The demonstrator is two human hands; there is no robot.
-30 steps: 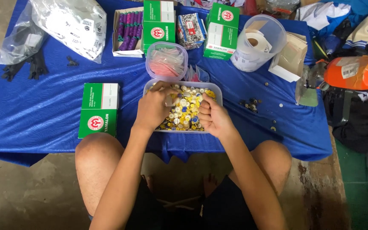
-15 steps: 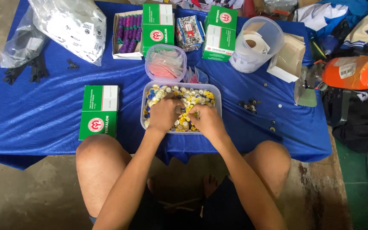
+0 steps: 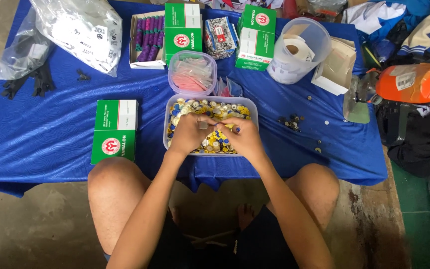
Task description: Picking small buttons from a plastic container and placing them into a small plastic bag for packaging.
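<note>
Both hands were down in the clear plastic tub (image 3: 171, 130) of small caps (image 3: 210, 110), which sat on the blue cloth of the tabletop (image 3: 51, 134) right in front of the person's knees. The caps were yellow, white and blue, round and glossy, heaped loose. I saw the left hand (image 3: 189, 133) curled with its fingers (image 3: 201, 120) bent inward over the heap, and the right hand (image 3: 245, 137) curled the same way, the two nearly touching at the fingertips. Something small and pale sat pinched between them, but I could not tell which hand actually had it or what it was.

Left of the tub lay a flat green-and-white carton (image 3: 114, 130) with a round red badge. Two more such cartons stood upright at the far edge, one (image 3: 182, 31) beside an open box of purple spools (image 3: 146, 39), the other (image 3: 256, 36) further right. Just behind the tub stood a smaller clear tub (image 3: 192, 72) of pink packets. A tall clear container (image 3: 298, 50) held a roll of white tape, with a tan cardboard box (image 3: 335, 70) beside it. At the far left corner slumped a crinkled clear bag (image 3: 81, 31) of white printed pieces, and black zippers (image 3: 38, 82) lay near it. Small dark parts (image 3: 290, 120) were scattered right of the tub.
</note>
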